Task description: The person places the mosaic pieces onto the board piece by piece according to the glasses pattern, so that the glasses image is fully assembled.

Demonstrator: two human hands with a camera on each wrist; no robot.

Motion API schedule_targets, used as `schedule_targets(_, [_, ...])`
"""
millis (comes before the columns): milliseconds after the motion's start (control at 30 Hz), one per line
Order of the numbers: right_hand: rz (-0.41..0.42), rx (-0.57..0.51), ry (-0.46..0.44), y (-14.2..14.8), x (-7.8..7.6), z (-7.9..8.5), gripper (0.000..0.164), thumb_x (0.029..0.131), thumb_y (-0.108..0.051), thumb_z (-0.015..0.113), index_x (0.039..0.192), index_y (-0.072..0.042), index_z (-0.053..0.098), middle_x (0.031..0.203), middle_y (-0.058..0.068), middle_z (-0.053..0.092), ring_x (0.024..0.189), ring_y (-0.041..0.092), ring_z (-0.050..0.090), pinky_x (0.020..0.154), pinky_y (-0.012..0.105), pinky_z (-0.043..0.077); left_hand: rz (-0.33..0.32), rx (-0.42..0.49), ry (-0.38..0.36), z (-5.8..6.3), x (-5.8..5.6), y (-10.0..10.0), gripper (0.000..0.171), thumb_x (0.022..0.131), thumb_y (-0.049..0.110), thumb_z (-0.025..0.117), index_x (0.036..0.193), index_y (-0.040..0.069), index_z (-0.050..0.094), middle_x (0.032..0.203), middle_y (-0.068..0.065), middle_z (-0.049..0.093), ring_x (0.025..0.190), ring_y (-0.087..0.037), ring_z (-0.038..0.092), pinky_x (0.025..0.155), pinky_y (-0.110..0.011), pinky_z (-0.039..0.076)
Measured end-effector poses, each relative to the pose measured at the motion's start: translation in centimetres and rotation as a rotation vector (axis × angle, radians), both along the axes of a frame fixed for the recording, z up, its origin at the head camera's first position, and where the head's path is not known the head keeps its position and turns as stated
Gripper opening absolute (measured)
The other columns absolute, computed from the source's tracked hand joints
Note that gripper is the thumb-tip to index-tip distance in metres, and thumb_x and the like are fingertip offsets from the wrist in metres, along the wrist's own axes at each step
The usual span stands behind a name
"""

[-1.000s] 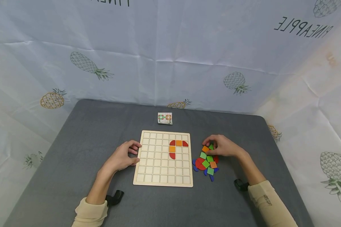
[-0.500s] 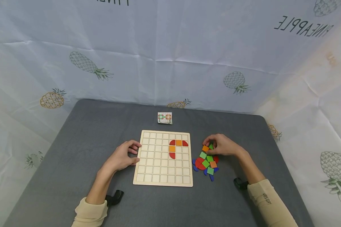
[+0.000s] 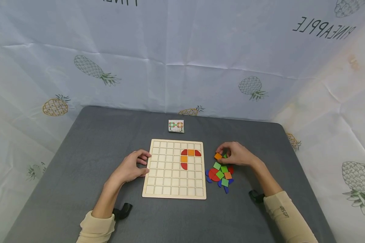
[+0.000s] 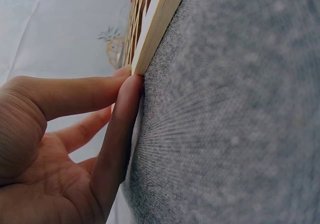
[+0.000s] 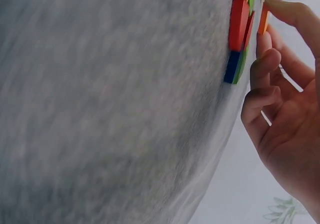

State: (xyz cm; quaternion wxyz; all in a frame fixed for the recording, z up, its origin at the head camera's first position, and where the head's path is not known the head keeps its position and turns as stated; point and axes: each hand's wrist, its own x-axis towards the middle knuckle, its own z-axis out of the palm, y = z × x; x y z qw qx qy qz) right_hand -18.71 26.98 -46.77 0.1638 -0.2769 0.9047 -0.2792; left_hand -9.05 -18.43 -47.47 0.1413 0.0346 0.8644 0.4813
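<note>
A pale wooden grid board (image 3: 170,185) lies on the grey table. In its upper right part sit red quarter-circle tiles (image 3: 184,166) and orange square tiles (image 3: 191,152). My left hand (image 3: 131,167) is at the board's left edge, thumb and fingertips resting against it; the left wrist view shows fingers (image 4: 125,109) at the wooden rim. To the right of the board, my right hand (image 3: 238,154) pinches an orange square tile (image 5: 264,20) between thumb and finger, over the far end of a tile pile. The hand partly hides a green tile there.
The loose pile holds green square tiles (image 3: 220,174), a round shape of red tiles (image 3: 213,175), another orange tile (image 3: 228,175) and blue curved tiles (image 3: 226,190). Behind the board lies a small printed pattern card (image 3: 176,126). A pineapple-print cloth (image 3: 140,87) hangs around the table.
My right hand has moved slightly to the left and away from me, and the orange tile it pinches has shifted with it, apart from the green tile. The left hand stays in place.
</note>
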Motion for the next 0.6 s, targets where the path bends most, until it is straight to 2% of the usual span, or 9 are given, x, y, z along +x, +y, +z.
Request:
schedule_targets(167, [0.026, -0.055, -0.013, -1.2, 0.2, 0.4, 0.028, 0.09, -0.027, 0.089, 0.114, -0.016, 0.079, 0.1, -0.002, 0.074, 0.071, 0.004, 0.057, 0.066, 0.022, 0.05, -0.008, -0.005, 0.007, 0.0, 0.0, 0.0, 0.049, 0.086, -0.006, 0.082, 0.132, 0.0, 0.065, 0.123, -0.021, 0.063, 0.111, -0.034, 0.066, 0.07, -0.03, 0.062])
schedule_targets(367, [0.076, -0.09, -0.015, -4.0, 0.6, 0.8, 0.028, 0.09, -0.029, 0.09, 0.113, -0.018, 0.08, 0.102, -0.002, 0.072, 0.069, 0.003, 0.056, 0.066, 0.022, 0.051, -0.011, -0.007, 0.008, 0.0, 0.0, -0.1, 0.05, 0.087, -0.005, 0.083, 0.133, 0.0, 0.065, 0.124, -0.021, 0.063, 0.112, -0.033, 0.066, 0.07, -0.03, 0.063])
schedule_targets(600, [0.197, -0.087, 0.001, -7.6, 1.2, 1.0, 0.029, 0.091, -0.028, 0.089, 0.116, -0.015, 0.081, 0.104, -0.001, 0.075, 0.066, 0.001, 0.055, 0.062, 0.021, 0.049, -0.006, -0.004, 0.004, 0.1, 0.1, 0.0, 0.051, 0.086, -0.006, 0.083, 0.133, -0.001, 0.065, 0.124, -0.022, 0.062, 0.111, -0.034, 0.066, 0.069, -0.031, 0.063])
